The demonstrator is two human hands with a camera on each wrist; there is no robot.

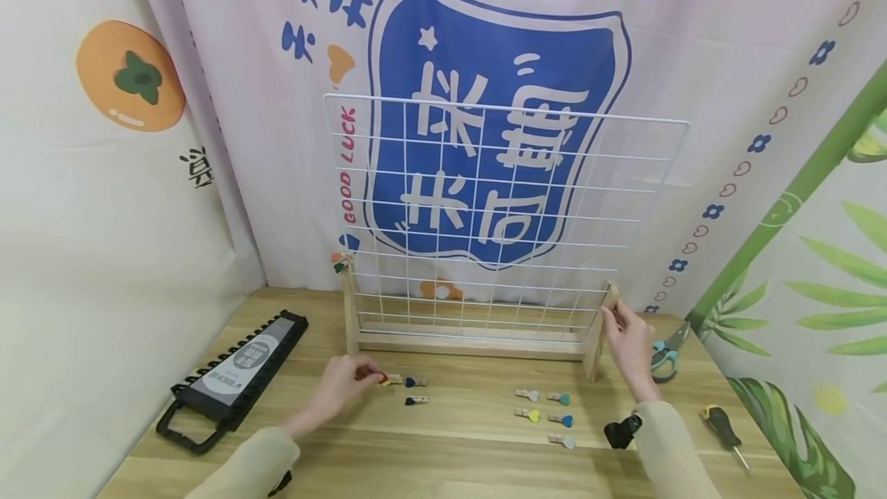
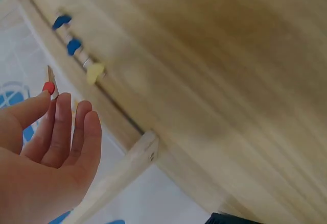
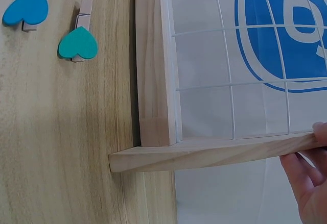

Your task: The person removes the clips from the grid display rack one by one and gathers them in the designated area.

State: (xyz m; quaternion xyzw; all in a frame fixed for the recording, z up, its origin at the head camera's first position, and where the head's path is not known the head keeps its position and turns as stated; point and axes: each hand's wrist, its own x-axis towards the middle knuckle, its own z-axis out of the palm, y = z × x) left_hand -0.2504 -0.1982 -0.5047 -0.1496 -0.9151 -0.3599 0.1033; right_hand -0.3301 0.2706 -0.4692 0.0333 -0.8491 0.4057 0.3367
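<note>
A white wire grid [image 1: 499, 206] stands in a wooden stand [image 1: 471, 345] on the table. My left hand [image 1: 367, 376] pinches a small wooden clothespin with a red heart [image 2: 48, 87] just above the table, in front of the stand's left end. Beside it lie a yellow-heart clip [image 2: 94, 72] and two blue-heart clips [image 1: 414, 382]. My right hand [image 1: 615, 320] grips the top of the stand's right post [image 3: 204, 155]. A teal-heart clip [image 3: 77, 43] and a blue-heart clip [image 3: 25, 7] lie near that post, among several clips [image 1: 547, 414].
A black tool holder [image 1: 235, 376] lies at the table's left. Scissors [image 1: 665, 356] and a screwdriver [image 1: 724, 430] lie at the right edge. Another heart clip [image 1: 339, 262] sits on the stand's left post. Printed cloth hangs close behind.
</note>
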